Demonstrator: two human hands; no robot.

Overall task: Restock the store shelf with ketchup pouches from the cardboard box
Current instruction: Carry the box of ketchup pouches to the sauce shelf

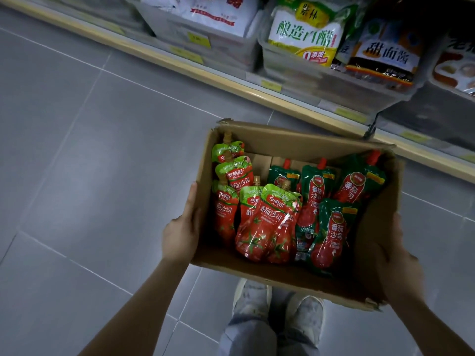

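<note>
Holding cardboard box point(288, 276) w/ L hand point(180, 235) & R hand point(397, 263) flat on sides. Ketchup pouches point(267, 222): soft, prob. slippery film; grab by spout neck.

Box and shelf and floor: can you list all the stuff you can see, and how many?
box: one, brown cardboard, open, held over the floor
light-green pouches: five, red with light-green tops, box's left side
dark-green pouches: four, red with dark-green tops, box's right side
shelf: one, cream edge with yellow price tags, top
bins: several, clear, on the shelf
bags: several, white, green and dark, in the bins
floor: grey tiles
shoes: two, pale, bottom
left hand: one, against the box's left wall
right hand: one, against the box's right wall
</note>
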